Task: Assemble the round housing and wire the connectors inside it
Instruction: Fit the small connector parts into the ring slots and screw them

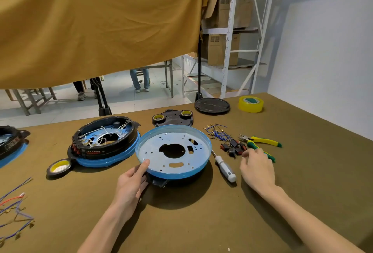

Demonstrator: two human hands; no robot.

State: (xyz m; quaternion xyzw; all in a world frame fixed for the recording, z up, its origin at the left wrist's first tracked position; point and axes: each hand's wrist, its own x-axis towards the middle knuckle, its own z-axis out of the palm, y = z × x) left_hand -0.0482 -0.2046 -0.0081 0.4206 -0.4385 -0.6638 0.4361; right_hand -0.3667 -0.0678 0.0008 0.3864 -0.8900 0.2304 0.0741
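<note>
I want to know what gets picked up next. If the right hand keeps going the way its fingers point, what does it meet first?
Probably the small black rocker switches: the right hand has its fingertips just beside that cluster, pointing up-left toward it. The pliers lie partly beneath the hand.

No text is showing clearly enough to read. A red label strip is sitting on the wired housing, and pale lettering on the housing at the table's left edge, both too blurred.
</note>
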